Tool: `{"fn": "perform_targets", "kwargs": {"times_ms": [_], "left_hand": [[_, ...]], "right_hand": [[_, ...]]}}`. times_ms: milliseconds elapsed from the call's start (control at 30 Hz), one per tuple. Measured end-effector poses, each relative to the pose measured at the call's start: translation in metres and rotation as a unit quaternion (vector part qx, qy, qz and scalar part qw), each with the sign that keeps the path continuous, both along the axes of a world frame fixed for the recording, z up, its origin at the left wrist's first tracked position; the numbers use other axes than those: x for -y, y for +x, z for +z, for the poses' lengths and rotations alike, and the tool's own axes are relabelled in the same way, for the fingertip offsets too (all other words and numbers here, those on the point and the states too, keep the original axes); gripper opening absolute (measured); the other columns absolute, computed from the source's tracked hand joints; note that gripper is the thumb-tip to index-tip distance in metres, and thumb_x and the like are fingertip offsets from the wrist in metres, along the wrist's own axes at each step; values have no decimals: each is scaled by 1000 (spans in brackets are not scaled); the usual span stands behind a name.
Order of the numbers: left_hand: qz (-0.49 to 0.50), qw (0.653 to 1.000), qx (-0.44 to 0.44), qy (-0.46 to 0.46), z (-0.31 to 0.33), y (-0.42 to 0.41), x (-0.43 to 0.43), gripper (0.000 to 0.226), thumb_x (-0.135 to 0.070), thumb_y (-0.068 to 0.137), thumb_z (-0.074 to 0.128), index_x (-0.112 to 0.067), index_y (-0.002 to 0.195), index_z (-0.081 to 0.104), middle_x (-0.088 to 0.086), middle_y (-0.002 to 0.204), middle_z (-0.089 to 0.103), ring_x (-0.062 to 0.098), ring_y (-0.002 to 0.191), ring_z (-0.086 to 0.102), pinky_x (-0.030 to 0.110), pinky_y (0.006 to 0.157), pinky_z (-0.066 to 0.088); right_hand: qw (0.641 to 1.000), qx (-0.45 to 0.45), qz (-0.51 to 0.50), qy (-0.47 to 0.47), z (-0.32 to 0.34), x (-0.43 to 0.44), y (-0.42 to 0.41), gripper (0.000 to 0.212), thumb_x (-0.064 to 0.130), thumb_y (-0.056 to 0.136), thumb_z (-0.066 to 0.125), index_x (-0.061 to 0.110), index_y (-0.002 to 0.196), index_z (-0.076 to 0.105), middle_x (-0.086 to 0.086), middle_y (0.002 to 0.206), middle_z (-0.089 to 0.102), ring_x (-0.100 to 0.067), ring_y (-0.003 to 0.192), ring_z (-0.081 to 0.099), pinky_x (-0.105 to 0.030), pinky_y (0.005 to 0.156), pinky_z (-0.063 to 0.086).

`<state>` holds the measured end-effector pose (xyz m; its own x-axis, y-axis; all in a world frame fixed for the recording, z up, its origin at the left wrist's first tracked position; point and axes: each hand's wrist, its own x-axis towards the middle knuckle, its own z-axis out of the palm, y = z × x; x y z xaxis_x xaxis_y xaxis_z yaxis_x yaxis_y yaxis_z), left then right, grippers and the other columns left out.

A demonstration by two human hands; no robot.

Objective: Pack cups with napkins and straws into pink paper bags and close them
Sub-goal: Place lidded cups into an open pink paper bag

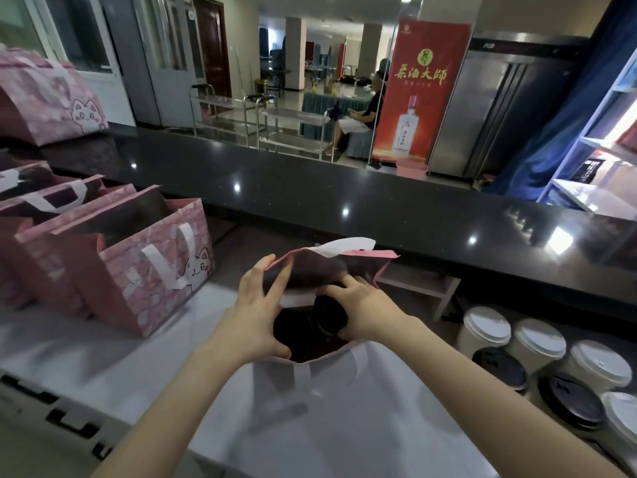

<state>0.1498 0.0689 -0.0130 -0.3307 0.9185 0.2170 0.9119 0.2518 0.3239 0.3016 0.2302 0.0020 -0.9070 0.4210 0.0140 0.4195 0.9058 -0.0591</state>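
An open pink paper bag stands in the middle of the worktop in the head view. My left hand holds its left rim, with the fingers spread along the edge and the thumb at the near rim. My right hand grips a black-lidded cup and holds it inside the bag's mouth. A second dark lid shows deeper in the bag. The bag's white handle sticks up at the far side.
Several open pink cat-print bags stand at the left, and more lie on the black counter behind. A cluster of white-lidded and black-lidded cups sits at the right. The white worktop runs across the front.
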Motion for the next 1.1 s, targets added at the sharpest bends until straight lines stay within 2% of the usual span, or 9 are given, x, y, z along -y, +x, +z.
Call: {"fn": "perform_targets", "kwargs": {"times_ms": [100, 233, 433, 500, 600, 800, 933, 1033, 1100], "left_hand": [[-10, 1000, 14, 8, -1, -6, 3, 151, -52, 42, 87, -52, 140, -27, -15, 151, -27, 19, 145, -1, 37, 83, 57], [-21, 1000, 16, -2, 2, -19, 1, 153, -52, 41, 89, -55, 135, -32, -20, 149, -34, 19, 146, -1, 36, 91, 53], [-30, 998, 22, -42, 11, -37, -4, 155, -46, 45, 92, -50, 137, -34, -17, 150, -30, 24, 147, 2, 39, 101, 46], [-32, 998, 27, -53, 14, -42, -7, 153, -44, 48, 91, -47, 139, -32, -16, 150, -30, 24, 146, 3, 39, 104, 44], [-39, 997, 36, -58, 16, -48, -12, 152, -43, 49, 91, -44, 142, -30, -17, 150, -28, 25, 146, 4, 40, 108, 41], [-49, 996, 51, -52, 10, -57, -19, 151, -48, 46, 89, -48, 141, -28, -21, 149, -25, 20, 144, 5, 38, 100, 48], [-54, 996, 62, -23, 8, -63, -23, 145, -55, 46, 84, -53, 139, -27, -22, 145, -14, 15, 136, 10, 34, 94, 49], [-42, 996, 79, -24, 8, -68, -28, 142, -59, 48, 82, -58, 134, -32, -23, 142, -5, 15, 132, 12, 39, 96, 45], [-40, 996, 76, -26, 8, -68, -32, 140, -64, 48, 80, -59, 132, -33, -23, 140, -2, 14, 130, 13, 43, 96, 45]], "right_hand": [[1000, 15, -9, -2, -18, -8, -4, 66, 34, 73, 76, 32, 132, 46, -1, 135, 40, -30, 120, 46, -37, 93, 47], [999, 48, -14, -15, -32, -9, -13, 71, 26, 70, 78, 29, 133, 43, -4, 132, 40, -30, 119, 45, -37, 95, 47], [997, 63, -24, -21, -47, -11, -23, 72, 18, 75, 74, 23, 137, 37, -9, 139, 32, -31, 126, 37, -39, 105, 39], [997, 70, -32, -26, -50, -12, -27, 73, 16, 75, 75, 22, 137, 36, -9, 140, 30, -32, 127, 35, -43, 104, 40], [996, 68, -36, -47, -54, -17, -33, 76, 14, 71, 78, 19, 136, 39, -10, 138, 32, -32, 123, 38, -40, 100, 43], [993, 82, -51, -65, -59, -29, -43, 79, 14, 70, 79, 21, 137, 39, -10, 142, 34, -33, 126, 39, -35, 104, 38], [992, 95, -44, -63, -49, -29, -43, 81, 22, 76, 77, 27, 144, 34, -5, 152, 27, -31, 135, 31, -36, 110, 33], [995, 43, -32, -81, -28, -16, -32, 69, 33, 84, 68, 30, 144, 35, -1, 154, 26, -26, 136, 34, -36, 110, 33], [997, -3, -24, -76, -10, -6, -18, 50, 43, 88, 61, 29, 134, 49, 2, 145, 40, -21, 128, 43, -34, 106, 37]]}}
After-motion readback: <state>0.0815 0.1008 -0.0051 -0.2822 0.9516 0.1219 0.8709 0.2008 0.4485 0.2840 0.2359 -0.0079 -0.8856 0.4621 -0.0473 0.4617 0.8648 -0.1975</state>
